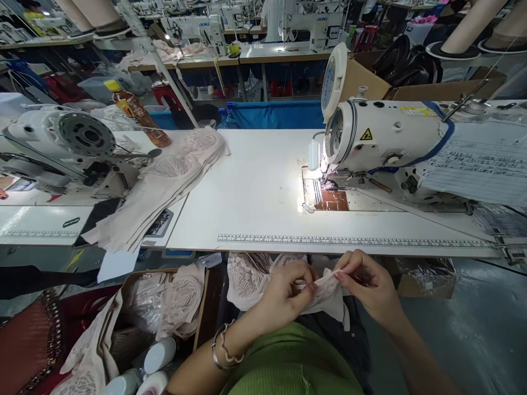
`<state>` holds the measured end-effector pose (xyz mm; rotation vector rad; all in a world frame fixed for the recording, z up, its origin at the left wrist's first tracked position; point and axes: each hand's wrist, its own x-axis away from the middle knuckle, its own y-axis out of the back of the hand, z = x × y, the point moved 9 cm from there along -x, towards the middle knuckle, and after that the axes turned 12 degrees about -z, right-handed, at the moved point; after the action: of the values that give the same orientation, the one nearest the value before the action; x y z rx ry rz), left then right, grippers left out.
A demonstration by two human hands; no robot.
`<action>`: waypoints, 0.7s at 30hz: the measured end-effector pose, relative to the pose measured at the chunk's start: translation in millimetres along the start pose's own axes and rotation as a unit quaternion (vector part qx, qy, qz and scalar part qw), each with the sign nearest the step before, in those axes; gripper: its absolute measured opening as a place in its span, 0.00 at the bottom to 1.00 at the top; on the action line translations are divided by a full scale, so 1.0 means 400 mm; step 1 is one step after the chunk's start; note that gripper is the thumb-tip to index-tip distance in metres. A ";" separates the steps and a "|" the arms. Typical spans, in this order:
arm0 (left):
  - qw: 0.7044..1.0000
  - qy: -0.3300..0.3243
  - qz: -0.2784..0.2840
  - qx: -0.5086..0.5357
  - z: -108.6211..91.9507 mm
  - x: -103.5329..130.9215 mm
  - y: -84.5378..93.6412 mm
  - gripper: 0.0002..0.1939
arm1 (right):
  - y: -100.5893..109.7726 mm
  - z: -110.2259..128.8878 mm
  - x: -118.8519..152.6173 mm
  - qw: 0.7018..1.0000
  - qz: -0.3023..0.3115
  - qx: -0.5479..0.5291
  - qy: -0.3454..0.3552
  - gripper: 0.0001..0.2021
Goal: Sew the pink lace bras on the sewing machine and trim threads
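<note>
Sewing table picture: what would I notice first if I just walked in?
Probably the white sewing machine on the right, its lamp glaring on the table. Below the table's near edge, the left hand and right hand pinch a lace piece. More pale fabric lies piled at left.

Garment factory, sewing floor. Industrial sewing machine [387, 148] lit at the needle, mounted on a long white desk [255, 192] with a ruler strip [349, 240] along its front edge. Second machine [69, 142] on the neighbouring desk to the left. Rows of further machines [317, 27] on desks behind (several marked JUKI). Stack of pale lace-trimmed cut pieces [160, 186] on the desk, more in a cardboard box [164, 307] below. Large thread cones [469, 24] overhead. Paper work sheet [481, 162] draped on the machine.
</note>
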<state>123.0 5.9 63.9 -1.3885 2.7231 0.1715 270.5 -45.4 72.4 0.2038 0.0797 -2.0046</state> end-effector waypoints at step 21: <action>0.981 0.177 -0.036 0.074 0.071 -0.024 -0.038 0.15 | -0.006 -0.038 0.012 0.979 0.127 0.138 -0.073 0.27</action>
<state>141.5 8.3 36.1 -1.6055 2.8749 -0.3065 268.0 -46.6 56.3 0.2301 -0.3063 -1.7626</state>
